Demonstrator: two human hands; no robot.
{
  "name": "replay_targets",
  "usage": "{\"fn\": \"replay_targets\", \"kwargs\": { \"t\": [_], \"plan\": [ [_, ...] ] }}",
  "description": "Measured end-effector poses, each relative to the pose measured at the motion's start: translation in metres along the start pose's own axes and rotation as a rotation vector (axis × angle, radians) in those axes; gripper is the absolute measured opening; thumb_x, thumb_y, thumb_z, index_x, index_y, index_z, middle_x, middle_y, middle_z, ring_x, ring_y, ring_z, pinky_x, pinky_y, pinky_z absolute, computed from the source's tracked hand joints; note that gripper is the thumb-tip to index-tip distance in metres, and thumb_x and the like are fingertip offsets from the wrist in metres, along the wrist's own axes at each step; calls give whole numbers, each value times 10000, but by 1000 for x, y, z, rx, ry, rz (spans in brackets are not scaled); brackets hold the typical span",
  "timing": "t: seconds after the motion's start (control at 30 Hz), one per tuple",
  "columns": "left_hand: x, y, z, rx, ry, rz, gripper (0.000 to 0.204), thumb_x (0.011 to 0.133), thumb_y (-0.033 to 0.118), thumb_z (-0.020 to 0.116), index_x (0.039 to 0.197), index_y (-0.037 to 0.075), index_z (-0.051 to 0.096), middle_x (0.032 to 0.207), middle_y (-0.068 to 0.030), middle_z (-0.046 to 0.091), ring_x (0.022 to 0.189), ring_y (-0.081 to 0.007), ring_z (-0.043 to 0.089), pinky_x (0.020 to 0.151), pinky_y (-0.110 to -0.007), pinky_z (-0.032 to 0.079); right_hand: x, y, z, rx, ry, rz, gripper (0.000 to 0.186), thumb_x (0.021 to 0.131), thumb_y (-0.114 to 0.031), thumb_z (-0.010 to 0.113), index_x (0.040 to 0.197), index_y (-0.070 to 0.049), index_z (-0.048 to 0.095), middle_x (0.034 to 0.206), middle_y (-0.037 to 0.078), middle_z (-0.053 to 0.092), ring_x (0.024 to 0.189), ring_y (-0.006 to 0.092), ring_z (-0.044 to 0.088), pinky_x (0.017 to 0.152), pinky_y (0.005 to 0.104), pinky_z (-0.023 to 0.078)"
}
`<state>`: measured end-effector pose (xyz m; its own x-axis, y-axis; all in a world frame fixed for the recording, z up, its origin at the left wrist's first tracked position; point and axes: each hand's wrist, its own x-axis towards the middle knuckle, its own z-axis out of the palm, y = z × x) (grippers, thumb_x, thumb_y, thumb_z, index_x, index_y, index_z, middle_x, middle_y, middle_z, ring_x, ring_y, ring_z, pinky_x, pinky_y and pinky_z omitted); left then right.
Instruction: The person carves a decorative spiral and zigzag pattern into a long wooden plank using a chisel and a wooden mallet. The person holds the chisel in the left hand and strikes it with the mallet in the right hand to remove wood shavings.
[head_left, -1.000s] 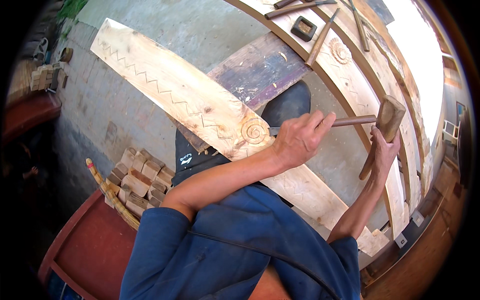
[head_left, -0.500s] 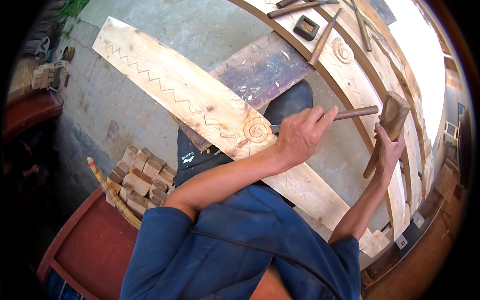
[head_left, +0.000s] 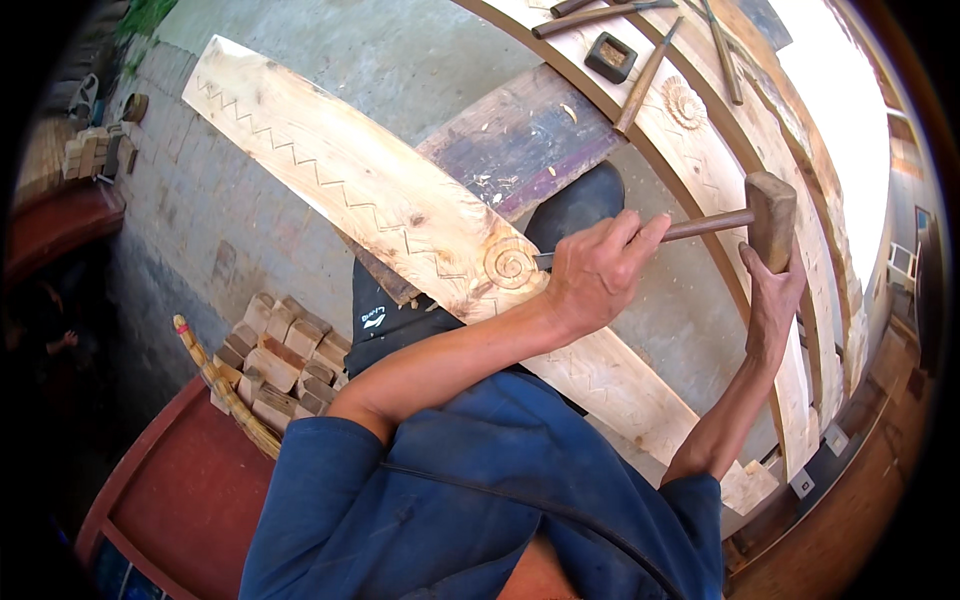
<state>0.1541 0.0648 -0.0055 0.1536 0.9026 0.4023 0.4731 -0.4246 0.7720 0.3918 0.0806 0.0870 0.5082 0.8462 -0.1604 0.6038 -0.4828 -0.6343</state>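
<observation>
A long pale wooden board (head_left: 330, 165) slants across my lap, with a zigzag line along it and a carved spiral (head_left: 510, 264). My left hand (head_left: 603, 275) is closed round a wood chisel (head_left: 708, 225), its blade tip at the right rim of the spiral. The chisel's handle points right, toward a wooden mallet (head_left: 772, 215). My right hand (head_left: 774, 305) is wrapped round the mallet below its head, and the head meets or nearly meets the handle's end. Most of the mallet's own handle is hidden behind the hand.
Curved planks (head_left: 660, 150) stretch along the right, bearing a carved shell shape (head_left: 684, 103), several tools, and a small black square box (head_left: 611, 57). A dark worn plank (head_left: 520, 135) with shavings lies beneath the board. Wood blocks (head_left: 275, 365) are piled left, beside a red surface (head_left: 195, 480).
The mallet has swung left and turned more upright, bringing its head to the end of the chisel's handle. My left hand and the board have barely moved.
</observation>
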Motion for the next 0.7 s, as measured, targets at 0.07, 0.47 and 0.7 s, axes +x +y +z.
{"fn": "replay_targets", "kwargs": {
  "t": [0.07,0.47,0.7],
  "plan": [
    [-2,-1,-1,-6,-1,1,449,831,-16,705,1271,73,722,840,-63,576,663,-238,640,559,-361,518,6,3,-6,79,13,100,610,832,-163,804,1397,3,643,1152,109,718,1058,216,659,1010,366,495],
    [-7,-1,-5,73,-74,125,468,832,68,711,1300,68,708,845,-46,566,658,-207,603,527,-336,484,-12,26,3,28,46,-170,499,842,-169,798,1292,6,675,1060,72,691,879,137,608,813,311,504],
    [-39,14,-10,84,-264,397,521,814,118,670,1329,46,693,864,-27,556,669,-166,562,529,-295,476,-22,57,-11,144,70,13,432,849,-107,787,1255,-8,681,1001,52,699,809,131,606,754,303,501]
  ]
}}
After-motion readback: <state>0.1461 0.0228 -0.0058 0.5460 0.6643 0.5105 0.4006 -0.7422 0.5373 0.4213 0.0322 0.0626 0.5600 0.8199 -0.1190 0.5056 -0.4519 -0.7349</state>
